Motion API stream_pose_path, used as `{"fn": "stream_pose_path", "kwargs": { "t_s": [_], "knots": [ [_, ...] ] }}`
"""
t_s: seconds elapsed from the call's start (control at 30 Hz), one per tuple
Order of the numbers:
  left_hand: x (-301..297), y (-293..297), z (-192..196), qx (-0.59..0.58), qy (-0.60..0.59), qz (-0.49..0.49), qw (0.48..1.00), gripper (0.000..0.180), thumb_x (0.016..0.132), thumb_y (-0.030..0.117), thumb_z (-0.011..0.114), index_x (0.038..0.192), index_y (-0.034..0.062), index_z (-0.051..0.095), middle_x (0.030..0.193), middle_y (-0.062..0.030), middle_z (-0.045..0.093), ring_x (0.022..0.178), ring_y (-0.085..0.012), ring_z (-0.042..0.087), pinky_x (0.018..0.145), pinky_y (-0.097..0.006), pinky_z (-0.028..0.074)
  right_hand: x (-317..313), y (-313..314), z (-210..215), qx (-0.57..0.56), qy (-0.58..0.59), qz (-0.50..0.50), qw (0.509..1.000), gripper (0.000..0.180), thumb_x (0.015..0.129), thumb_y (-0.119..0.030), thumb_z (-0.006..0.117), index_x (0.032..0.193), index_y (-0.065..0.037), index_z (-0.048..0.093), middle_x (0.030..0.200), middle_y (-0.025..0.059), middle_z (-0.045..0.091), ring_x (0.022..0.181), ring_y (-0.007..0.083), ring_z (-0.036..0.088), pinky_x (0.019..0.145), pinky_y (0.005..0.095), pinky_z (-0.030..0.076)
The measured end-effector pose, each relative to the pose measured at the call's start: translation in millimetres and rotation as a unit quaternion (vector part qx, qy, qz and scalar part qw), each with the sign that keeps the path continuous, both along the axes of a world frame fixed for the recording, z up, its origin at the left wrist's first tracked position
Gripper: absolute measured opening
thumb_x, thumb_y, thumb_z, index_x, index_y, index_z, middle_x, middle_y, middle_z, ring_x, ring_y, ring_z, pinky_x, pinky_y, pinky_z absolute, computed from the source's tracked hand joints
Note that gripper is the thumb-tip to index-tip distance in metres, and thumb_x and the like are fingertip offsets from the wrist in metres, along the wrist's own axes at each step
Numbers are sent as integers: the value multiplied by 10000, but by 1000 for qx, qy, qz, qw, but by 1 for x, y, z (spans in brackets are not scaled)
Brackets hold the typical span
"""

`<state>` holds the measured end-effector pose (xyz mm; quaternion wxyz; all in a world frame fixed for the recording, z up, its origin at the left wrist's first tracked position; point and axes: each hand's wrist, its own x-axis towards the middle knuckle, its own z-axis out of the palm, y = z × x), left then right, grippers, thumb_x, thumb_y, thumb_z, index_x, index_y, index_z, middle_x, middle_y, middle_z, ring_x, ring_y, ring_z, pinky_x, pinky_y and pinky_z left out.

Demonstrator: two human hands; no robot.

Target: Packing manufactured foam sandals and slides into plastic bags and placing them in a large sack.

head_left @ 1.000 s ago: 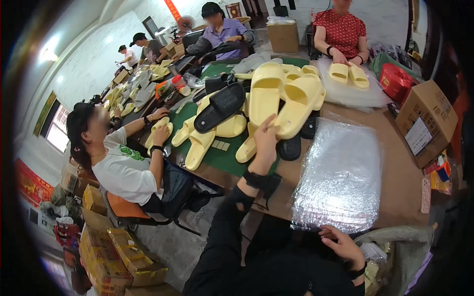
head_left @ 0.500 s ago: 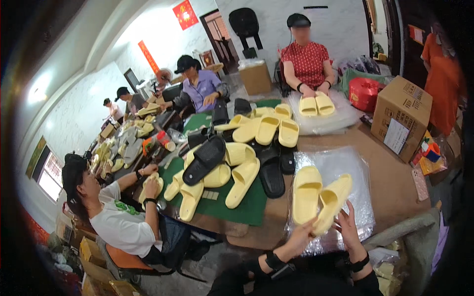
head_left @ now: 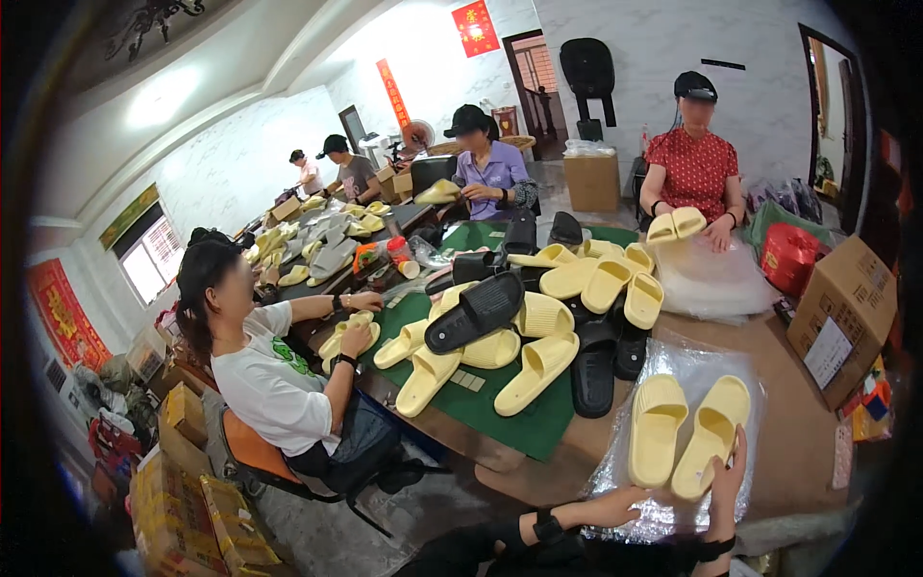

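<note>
Right-hand fingers [head_left: 739,444] hold a yellow slipper [head_left: 712,435] along its right edge.

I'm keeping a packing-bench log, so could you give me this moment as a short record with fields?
Left hand: empty, near the heel of one pale-yellow open-toed slipper
Right hand: holding the heel end of the matching pale-yellow slipper
Beneath both: shiny clear plastic sheets
Farther left: heaped yellow and black slippers, flat green mat
Farther right: brown cardboard box
</note>
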<state>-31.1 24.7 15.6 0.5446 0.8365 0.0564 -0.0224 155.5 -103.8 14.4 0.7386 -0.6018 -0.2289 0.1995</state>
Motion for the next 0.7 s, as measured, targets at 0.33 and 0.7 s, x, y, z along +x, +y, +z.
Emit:
{"fn": "stream_pose_path", "kwargs": {
  "t_s": [0.33, 0.7],
  "knots": [
    [-13, -8, -66, 425, -179, -7, 887, 585, 682, 153, 664, 1247, 250, 547, 1308, -197, 361, 1160, -401, 397, 918, -501, 375, 3, 1, 7, -303, -278, 132, 902, 310, 799, -176, 620, 1091, -76, 652, 969, 244, 550, 968, 347, 531, 879, 389, 416],
    [-14, -28, -84, 355, -71, 42, 931, 615, 795, 169, 596, 1371, 246, 395, 1425, -194, 238, 1326, -443, 184, 1058, -592, 163, 11, 116, 1, -594, -370, 216, 681, 677, 810, -475, 550, 1332, -65, 415, 1307, 319, 393, 1242, 438, 351, 1012, 504, 296]
  ]
}}
